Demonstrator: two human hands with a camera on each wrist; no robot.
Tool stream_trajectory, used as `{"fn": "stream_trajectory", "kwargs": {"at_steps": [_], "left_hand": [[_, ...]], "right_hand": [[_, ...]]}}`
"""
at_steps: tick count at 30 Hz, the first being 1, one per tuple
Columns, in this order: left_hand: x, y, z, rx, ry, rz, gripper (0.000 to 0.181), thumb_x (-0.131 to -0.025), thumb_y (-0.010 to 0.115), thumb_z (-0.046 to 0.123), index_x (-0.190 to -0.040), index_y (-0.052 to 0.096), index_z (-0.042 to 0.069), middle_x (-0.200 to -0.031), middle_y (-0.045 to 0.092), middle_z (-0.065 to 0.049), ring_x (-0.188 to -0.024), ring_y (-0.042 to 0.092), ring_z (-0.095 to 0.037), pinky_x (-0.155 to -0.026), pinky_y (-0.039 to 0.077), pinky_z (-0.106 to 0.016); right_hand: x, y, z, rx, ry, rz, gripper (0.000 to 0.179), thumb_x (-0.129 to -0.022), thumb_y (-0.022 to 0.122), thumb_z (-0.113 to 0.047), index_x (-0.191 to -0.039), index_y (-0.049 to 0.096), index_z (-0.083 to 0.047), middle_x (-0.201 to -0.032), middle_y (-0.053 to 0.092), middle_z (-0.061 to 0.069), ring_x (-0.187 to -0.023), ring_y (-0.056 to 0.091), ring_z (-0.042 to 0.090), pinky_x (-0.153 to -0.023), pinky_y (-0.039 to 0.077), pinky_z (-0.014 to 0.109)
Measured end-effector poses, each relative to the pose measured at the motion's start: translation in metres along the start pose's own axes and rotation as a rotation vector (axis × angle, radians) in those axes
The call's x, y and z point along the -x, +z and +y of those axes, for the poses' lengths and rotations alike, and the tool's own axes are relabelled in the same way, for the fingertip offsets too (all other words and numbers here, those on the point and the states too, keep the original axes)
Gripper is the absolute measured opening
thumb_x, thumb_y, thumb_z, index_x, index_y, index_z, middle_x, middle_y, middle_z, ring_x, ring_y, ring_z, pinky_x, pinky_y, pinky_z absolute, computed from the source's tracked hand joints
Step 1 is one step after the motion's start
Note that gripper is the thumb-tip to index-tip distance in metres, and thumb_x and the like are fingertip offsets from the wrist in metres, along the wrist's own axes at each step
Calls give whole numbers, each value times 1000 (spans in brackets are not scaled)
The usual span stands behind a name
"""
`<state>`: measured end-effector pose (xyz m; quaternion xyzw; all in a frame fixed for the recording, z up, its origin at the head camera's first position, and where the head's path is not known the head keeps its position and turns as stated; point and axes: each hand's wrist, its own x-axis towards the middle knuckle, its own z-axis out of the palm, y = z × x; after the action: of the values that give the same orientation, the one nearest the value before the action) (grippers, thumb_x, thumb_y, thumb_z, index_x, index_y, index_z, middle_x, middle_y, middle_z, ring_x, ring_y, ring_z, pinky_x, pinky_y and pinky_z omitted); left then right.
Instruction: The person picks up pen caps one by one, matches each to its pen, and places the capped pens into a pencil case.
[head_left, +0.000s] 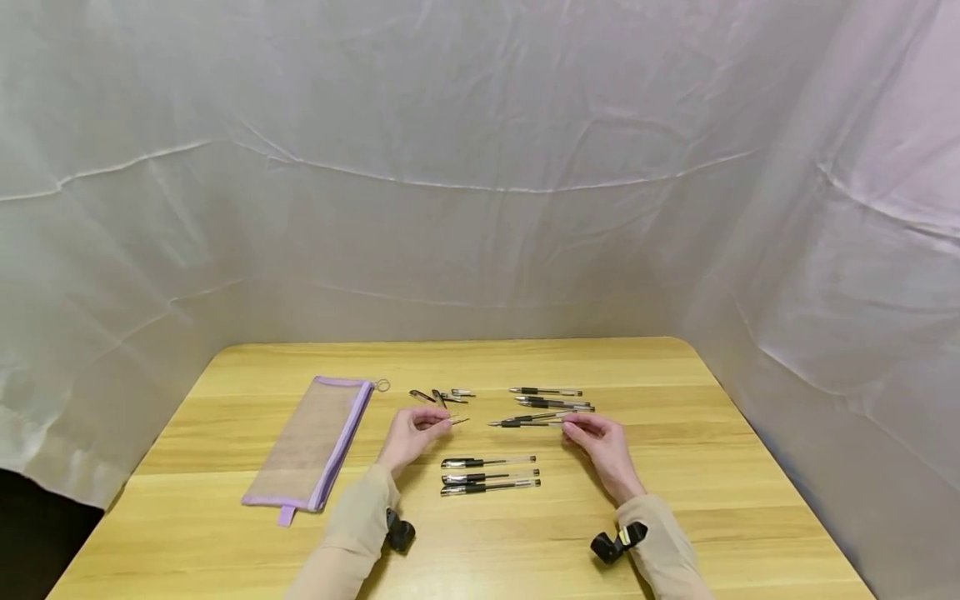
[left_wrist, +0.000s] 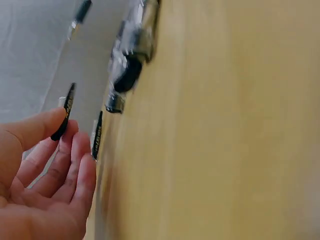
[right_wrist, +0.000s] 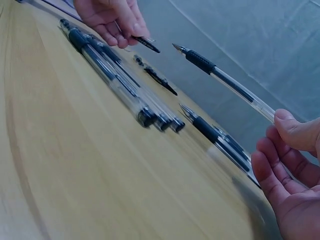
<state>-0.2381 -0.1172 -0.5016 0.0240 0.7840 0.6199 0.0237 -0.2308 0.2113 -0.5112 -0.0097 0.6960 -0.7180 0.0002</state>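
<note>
Head view: the left hand (head_left: 415, 435) pinches a pen cap (head_left: 460, 422), the right hand (head_left: 602, 450) an uncapped pen (head_left: 517, 424), apart above the table (head_left: 487, 546); three capped pens (head_left: 463, 479) lie in the foreground, loose caps (head_left: 439, 398) and other uncapped pens (head_left: 534, 402) beyond — a mesh pouch (head_left: 303, 450) at left. Left wrist: the thumb (left_wrist: 45, 127) partly hides the cap. Right wrist: the bare tip (right_wrist: 179, 48) faces the left hand.

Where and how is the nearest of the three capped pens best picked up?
The nearest capped pen lies flat, cap left and rear end right, with the middle capped pen close along its far side. Best, I'd judge, pinch the clear barrel near its rear end, coming from above and the right with the right hand once that puts down the uncapped pen.
</note>
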Motion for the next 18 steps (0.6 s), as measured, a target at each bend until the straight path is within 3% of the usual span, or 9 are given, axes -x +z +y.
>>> {"fn": "stream_trajectory", "kwargs": {"at_steps": [7,18], "left_hand": [[13,-1,-1,209,-62,-74,34,-89,71,4,-120,65,-7,-114,72,-16,-91,67,-10,-85,57,-22],[18,0,-6,320,-79,-101,39,-88,71,0,-124,61,-11,-104,75,-11,-90,71,-14,-86,60,-25]], "right_hand": [[-5,12,0,-23,-26,-16,36,-90,71,0,-118,60,20,-89,75,-3,-79,71,11,-76,61,24],[-5,25,0,-17,-33,-33,34,-89,72,-1,-115,62,19,-93,75,9,-77,71,11,-75,61,23]]}}
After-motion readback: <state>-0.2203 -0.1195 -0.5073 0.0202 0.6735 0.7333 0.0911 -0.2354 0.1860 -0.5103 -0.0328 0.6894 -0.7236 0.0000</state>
